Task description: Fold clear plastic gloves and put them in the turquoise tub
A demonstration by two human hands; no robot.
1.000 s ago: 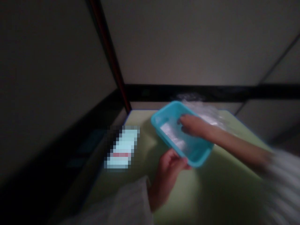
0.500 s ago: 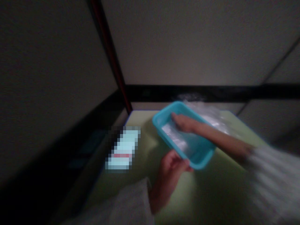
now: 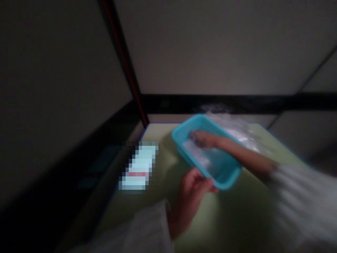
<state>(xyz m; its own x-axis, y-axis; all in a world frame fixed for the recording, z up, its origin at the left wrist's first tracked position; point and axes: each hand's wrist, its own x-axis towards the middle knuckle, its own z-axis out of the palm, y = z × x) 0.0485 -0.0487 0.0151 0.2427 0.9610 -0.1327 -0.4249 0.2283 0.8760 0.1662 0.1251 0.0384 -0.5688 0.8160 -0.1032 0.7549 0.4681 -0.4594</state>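
- Evidently, a turquoise tray (image 3: 226, 167) is held tilted over the middle of the desk (image 3: 164, 154), towards its far edge; whether the desk is touched by it cannot be told.
- Near corner of the tray is gripped by the left hand (image 3: 193, 184), thumb on the rim, fingers tucked beneath.
- Right hand (image 3: 205, 139) is set inside, over shiny clear plastic (image 3: 197, 153); whether anything is pinched there cannot be told through the blur.
- Behind, towards the desk's far right corner, crumpled clear film (image 3: 242, 130) is seen; by the left edge, a pixelated bright panel (image 3: 138, 167).
- Step in hand, as judged: contents being handled, tray steadied. A firm corner hold and light fingertips are called for.
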